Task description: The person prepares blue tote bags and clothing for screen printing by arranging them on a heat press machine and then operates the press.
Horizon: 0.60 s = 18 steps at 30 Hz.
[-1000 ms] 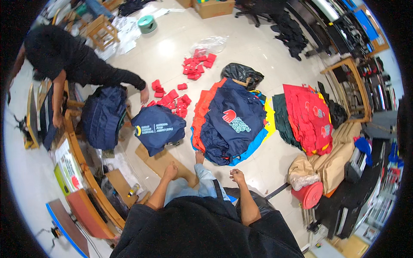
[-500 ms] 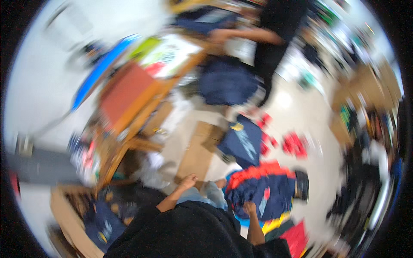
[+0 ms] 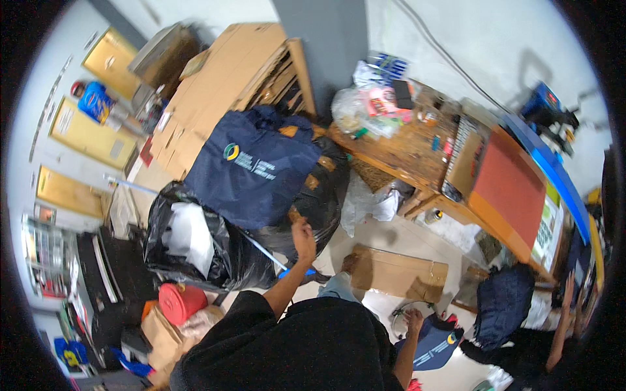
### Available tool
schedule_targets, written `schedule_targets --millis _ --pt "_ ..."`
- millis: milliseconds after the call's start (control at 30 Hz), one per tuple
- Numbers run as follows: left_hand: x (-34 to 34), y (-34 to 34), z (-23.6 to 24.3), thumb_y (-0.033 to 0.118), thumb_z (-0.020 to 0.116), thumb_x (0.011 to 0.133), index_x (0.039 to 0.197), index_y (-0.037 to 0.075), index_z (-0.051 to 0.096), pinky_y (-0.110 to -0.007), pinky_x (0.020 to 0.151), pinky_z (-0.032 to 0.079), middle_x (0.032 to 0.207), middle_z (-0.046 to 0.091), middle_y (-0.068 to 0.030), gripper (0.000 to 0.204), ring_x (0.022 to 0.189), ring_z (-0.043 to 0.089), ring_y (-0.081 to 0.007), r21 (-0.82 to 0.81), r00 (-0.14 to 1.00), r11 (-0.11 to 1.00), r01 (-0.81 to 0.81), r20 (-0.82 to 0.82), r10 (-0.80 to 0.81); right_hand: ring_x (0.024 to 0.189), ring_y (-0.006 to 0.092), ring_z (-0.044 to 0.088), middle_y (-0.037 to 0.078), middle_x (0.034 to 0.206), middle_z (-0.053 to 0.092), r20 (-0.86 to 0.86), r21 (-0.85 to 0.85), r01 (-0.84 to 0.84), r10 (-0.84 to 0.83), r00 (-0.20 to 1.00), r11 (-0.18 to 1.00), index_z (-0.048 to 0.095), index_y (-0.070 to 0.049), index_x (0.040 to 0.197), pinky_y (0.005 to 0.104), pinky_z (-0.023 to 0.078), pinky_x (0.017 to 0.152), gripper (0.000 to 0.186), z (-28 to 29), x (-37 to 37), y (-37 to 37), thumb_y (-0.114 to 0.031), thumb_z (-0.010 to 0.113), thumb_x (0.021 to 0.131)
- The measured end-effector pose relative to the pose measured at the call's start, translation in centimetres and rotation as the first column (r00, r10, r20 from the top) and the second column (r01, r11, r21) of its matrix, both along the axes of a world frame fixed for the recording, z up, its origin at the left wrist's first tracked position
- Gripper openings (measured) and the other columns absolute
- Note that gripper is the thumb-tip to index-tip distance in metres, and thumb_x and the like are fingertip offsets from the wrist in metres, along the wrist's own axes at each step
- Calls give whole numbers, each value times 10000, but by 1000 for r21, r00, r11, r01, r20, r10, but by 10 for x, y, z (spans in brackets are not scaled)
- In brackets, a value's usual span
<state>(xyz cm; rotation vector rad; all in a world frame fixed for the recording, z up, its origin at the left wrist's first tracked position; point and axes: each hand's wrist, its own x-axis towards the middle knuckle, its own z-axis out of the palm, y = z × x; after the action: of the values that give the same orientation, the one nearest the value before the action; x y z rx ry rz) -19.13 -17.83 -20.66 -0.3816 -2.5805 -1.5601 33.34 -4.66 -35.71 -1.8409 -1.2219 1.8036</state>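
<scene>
My left hand [image 3: 303, 240] is raised in front of a large black plastic bag [image 3: 329, 195], its fingers loosely bent and apart with nothing seen in them. Over the black bag lies a navy tote bag [image 3: 251, 166] with a printed emblem and pale lettering. Low on the right, my right hand [image 3: 413, 318] has its fingers curled in, and nothing shows in them. Just beyond it is another navy tote bag [image 3: 433, 345] with a similar print. Whether the hand touches that bag I cannot tell.
A wooden table [image 3: 372, 153] carries plastic bags and a red-brown board [image 3: 508, 179]. Flattened cardboard [image 3: 407, 270] lies on the floor. Left are an open black bag [image 3: 218, 238], a red bucket [image 3: 181, 304] and a big cardboard box [image 3: 228, 55]. A co-worker's arm [image 3: 562, 326] reaches in at right.
My view has swung to the left. The navy tote on the black bag now lies ahead of my left hand; the clothing pile by my right hand has mostly left view.
</scene>
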Motion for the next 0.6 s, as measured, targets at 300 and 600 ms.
schedule_targets --millis 300,600 --pt "-119 -97 26 240 698 848 1070 -66 583 -375 799 444 975 595 -162 395 899 560 -265 -16 447 499 -867 418 791 724 146 663 64 919 693 63 4 -577 576 815 817 613 -88 1087 259 492 571 202 63 -225 71 -216 542 948" --pt "-140 -144 2 215 776 797 984 -15 581 -339 766 454 971 620 -105 355 837 574 -209 173 435 474 -863 731 526 795 170 677 72 944 677 107 -35 -774 773 626 632 623 -82 1039 303 508 657 162 80 -288 60 -161 512 952"
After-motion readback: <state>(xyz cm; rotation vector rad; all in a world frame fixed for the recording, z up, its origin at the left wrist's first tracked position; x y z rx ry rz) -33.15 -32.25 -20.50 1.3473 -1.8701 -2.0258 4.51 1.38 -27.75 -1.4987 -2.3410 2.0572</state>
